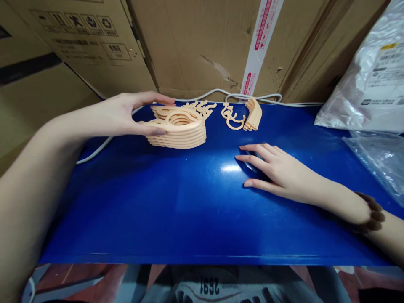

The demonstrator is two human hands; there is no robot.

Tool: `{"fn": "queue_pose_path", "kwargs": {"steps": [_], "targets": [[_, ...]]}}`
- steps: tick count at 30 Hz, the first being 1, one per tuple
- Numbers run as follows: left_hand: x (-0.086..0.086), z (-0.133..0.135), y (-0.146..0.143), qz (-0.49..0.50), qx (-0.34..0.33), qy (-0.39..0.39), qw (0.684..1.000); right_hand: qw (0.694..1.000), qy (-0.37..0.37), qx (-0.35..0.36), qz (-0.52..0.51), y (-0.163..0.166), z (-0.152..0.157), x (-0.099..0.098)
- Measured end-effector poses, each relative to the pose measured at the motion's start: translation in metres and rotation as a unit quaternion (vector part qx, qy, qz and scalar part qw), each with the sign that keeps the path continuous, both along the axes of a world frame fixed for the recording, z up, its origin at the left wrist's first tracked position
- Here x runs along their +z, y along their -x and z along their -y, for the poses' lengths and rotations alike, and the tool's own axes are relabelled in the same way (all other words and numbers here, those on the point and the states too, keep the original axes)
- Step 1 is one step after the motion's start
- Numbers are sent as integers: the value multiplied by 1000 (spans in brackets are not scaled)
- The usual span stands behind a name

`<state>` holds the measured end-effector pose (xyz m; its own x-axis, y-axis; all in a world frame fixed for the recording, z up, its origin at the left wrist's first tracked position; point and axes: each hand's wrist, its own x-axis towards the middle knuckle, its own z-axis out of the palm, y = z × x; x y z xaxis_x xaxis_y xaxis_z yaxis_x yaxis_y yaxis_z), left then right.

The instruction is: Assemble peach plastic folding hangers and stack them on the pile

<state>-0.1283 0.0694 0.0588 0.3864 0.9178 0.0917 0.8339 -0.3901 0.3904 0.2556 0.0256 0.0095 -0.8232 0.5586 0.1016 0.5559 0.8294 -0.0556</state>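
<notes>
A stack of several peach plastic hangers (181, 130) lies on the blue tabletop (176, 210) at the back left. My left hand (126, 113) grips the stack's left end, thumb underneath at the front and fingers over the top. My right hand (277, 170) rests flat on the blue surface to the right of centre, fingers spread, holding nothing. A smaller bundle of peach hanger pieces (252, 114) and loose hooks (232, 117) lie behind it near the back edge.
Large cardboard boxes (195, 46) wall off the back. A white cable (104, 145) runs along the back edge and off the left side. Clear plastic bags (375, 84) sit at the right, one (381, 162) on the table corner.
</notes>
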Motion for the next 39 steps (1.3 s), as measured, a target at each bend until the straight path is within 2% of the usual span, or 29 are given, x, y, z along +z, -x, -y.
{"fn": "queue_pose_path", "kwargs": {"steps": [15, 22, 39], "targets": [[-2, -2, 3, -5, -8, -8, 1000, 1000, -7, 1, -1, 1, 0, -1], [-12, -10, 7, 30, -47, 3, 998, 1000, -6, 3, 0, 0, 1, 0], [-13, -9, 1, 18, -6, 2, 1000, 1000, -3, 4, -1, 0, 0, 0]]}}
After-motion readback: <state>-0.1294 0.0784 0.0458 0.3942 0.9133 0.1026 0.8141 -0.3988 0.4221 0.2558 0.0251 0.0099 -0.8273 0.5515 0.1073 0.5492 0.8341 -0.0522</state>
